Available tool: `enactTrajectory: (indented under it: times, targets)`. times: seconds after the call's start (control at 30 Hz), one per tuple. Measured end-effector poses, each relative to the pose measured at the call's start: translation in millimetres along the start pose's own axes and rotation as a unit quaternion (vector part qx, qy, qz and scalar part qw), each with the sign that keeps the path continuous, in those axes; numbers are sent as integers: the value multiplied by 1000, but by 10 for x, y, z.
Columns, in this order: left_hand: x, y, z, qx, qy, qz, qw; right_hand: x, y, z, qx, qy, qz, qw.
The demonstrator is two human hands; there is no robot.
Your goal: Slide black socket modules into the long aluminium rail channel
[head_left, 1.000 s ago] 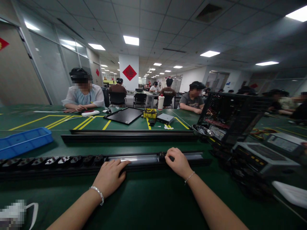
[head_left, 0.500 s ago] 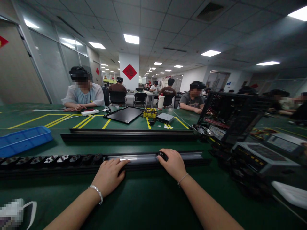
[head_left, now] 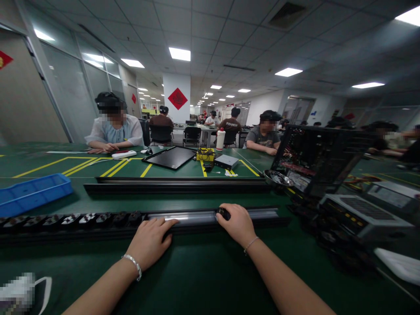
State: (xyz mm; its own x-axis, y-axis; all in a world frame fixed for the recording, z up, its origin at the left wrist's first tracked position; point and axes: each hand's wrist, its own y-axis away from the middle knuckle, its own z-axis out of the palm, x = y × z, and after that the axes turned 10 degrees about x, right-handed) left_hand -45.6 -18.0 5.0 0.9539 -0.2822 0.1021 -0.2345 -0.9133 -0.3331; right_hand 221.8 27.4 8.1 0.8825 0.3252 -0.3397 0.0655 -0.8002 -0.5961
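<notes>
A long black power-track rail (head_left: 193,215) with a shiny grey channel lies across the green table in front of me. Several black track sockets (head_left: 104,218) with metal prongs facing up sit side by side along its left part. My left hand (head_left: 151,243) lies on the rail just right of this row, its index finger stretched along the channel and the thumb apart. Farther right, my right hand (head_left: 236,224) has thumb and fingers closed around a single black track socket (head_left: 224,213) at the channel. The fingers partly cover that piece.
Behind the rail lie more black rails (head_left: 177,185). A blue tray (head_left: 36,192) stands at left. On the right are an open computer case (head_left: 323,157), a metal bowl (head_left: 277,179) and a power supply unit (head_left: 349,216). A flat black panel (head_left: 170,156) lies farther back, and people sit across the table.
</notes>
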Motion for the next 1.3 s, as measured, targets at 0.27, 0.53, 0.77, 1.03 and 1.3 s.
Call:
enactTrajectory:
  times: [0.27,0.53,0.77,1.03,1.3]
  targets:
    - [16,-12,-14,-14,5,-11,1000,-12,-2,-11,-5,7,2,1000]
    - [5,-7,1,-4,5,-5,1000,6,1,12,1,8,-3,1000]
    - [-9,0,26,2,5,-2,1000,15,-8,21,2,13,6,1000]
    - [-22,-1,33,14,3,6,1000,13,-9,18,2,2,14,1000]
    - [-14,3,28,14,4,7,1000,14,-8,19,5,5,18,1000]
